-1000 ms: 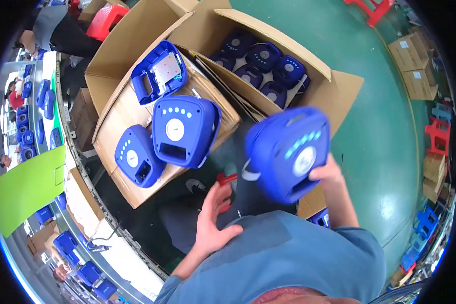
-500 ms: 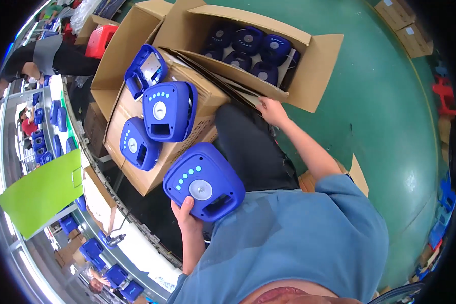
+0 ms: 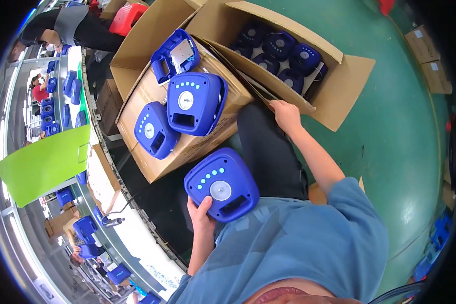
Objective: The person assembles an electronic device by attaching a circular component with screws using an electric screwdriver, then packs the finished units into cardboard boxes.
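Observation:
My left hand (image 3: 201, 217) grips the lower left side of a blue plastic housing (image 3: 243, 177), thumb on its face near the silver disc. The housing has a row of pale green dots and a rectangular opening, and is close to my torso. With its fingers closed, my right hand (image 3: 288, 118) pinches the edge of a cardboard flap (image 3: 256, 90) on the near side of an open carton (image 3: 357, 83). Inside that carton sit several similar blue housings (image 3: 278, 45).
Left of the carton, a closed cardboard box (image 3: 142, 159) bears two more blue housings (image 3: 195, 96) and an open blue shell (image 3: 159, 55). A white workbench (image 3: 137, 228) and green board (image 3: 45, 164) lie farther left. Other people work along the line.
The whole view has shifted, so the boxes appear farther right. My left hand still holds the blue housing, and my right hand remains at the cardboard flap.

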Motion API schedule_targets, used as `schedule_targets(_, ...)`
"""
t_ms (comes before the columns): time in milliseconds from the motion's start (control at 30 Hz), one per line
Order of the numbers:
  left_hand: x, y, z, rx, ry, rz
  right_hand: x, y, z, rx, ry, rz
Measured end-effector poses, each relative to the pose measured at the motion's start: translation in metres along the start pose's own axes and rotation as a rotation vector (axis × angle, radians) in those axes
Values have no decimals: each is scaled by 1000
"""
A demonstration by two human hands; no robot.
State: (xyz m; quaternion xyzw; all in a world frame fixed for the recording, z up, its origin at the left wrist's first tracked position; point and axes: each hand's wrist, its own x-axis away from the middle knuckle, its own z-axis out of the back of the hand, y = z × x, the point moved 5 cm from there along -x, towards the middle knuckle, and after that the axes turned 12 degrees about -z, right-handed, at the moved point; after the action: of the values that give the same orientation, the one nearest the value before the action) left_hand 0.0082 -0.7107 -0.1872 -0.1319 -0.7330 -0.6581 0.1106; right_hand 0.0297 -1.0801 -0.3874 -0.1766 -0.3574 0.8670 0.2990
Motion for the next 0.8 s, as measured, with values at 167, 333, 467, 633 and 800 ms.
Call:
schedule_targets(167,-8,-16,3,10,-26,89,19,-5,16,50,-167,-119)
schedule_targets(333,-14,-24,-3,31,-47,85,-27,40,-53,23,-312,-346)
schedule_targets(467,-12,-20,3,28,8,90,-35,31,-54,152,-326,-338)
schedule_targets(633,-12,-21,8,77,22,82,-20,-78,76,247,-152,-47)
schedule_targets(800,-20,-32,6,110,-12,99,-30,-86,259,43,10,-107)
